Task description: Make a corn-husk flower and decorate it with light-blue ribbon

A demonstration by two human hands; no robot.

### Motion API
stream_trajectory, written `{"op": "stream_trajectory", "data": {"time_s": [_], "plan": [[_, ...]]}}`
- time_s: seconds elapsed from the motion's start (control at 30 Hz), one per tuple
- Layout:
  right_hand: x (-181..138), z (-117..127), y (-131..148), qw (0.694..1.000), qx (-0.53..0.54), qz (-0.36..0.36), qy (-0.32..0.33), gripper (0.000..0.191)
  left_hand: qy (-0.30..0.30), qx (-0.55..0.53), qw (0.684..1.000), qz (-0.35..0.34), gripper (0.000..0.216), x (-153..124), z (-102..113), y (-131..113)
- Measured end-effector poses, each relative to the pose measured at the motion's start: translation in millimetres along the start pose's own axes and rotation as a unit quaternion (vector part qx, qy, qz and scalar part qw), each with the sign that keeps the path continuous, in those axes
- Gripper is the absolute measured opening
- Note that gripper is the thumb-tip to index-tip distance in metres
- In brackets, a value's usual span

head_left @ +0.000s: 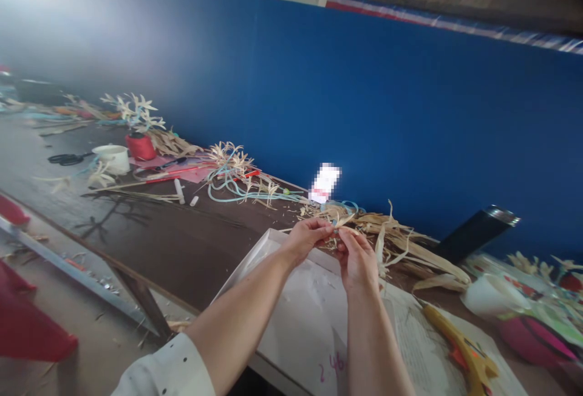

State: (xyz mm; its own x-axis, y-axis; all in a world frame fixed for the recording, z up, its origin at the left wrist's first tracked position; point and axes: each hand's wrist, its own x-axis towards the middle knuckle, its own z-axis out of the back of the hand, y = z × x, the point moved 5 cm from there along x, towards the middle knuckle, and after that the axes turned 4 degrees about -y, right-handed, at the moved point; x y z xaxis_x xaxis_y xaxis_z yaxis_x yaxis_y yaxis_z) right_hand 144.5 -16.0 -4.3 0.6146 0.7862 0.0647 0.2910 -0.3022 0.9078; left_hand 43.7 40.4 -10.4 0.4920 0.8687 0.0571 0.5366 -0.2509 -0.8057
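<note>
My left hand (310,235) and my right hand (359,256) meet over the far edge of a white shallow box (300,317). Thumb and fingers of both are closed in a pinch. Between them shows a pale dried-husk flower piece (345,220) with a small bit of light blue at its base. The fingertips partly cover it, so its full shape is hidden. Just beyond the hands lie dried corn husks (396,235) and pale blue cords (237,192). Finished-looking husk flowers (230,156) rest farther left.
A yellow hot glue gun (460,347) lies on papers at right. A dark flask (476,235) leans by the blue wall (387,116). At left are a white cup (112,159), red thread spool (140,147) and black scissors (68,158). A phone-like bright screen (324,182) is blurred out.
</note>
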Motion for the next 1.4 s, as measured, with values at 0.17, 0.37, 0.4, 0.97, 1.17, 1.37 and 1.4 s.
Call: {"op": "stream_trajectory", "data": {"time_s": [0.17, 0.37, 0.4, 0.97, 1.17, 1.37, 1.4], "plan": [[-1.3, -1.3, 0.9, 1.0, 0.002, 0.002, -0.006, 0.021, 0.0, -0.007, 1.0, 0.005, 0.035, -0.9, -0.1, -0.9], [-1.7, -3.0, 1.4, 1.0, -0.002, 0.013, 0.001, 0.021, 0.002, -0.016, 1.0, 0.007, 0.034, -0.5, -0.6, -0.6], [-2.1, -3.3, 1.7, 1.0, 0.0, 0.012, 0.002, 0.021, 0.004, -0.018, 1.0, 0.007, 0.033, -0.4, -0.6, -0.4], [-9.0, -8.2, 3.0, 0.998, 0.015, -0.037, 0.042, 0.027, 0.008, -0.012, 1.0, -0.027, 0.032, -1.0, -1.8, -6.0], [-8.2, -7.7, 2.9, 0.999, -0.011, -0.002, 0.038, 0.024, -0.005, 0.024, 0.999, -0.041, 0.036, -0.8, -0.8, -6.2], [-4.5, -4.7, 1.8, 0.999, -0.023, 0.02, 0.02, 0.025, -0.02, 0.064, 0.997, -0.049, 0.036, -2.0, -1.0, -8.7], [-4.5, -4.6, 2.1, 0.999, -0.025, 0.023, 0.021, 0.025, -0.022, 0.066, 0.996, -0.049, 0.037, -2.0, -0.9, -8.9]]}}
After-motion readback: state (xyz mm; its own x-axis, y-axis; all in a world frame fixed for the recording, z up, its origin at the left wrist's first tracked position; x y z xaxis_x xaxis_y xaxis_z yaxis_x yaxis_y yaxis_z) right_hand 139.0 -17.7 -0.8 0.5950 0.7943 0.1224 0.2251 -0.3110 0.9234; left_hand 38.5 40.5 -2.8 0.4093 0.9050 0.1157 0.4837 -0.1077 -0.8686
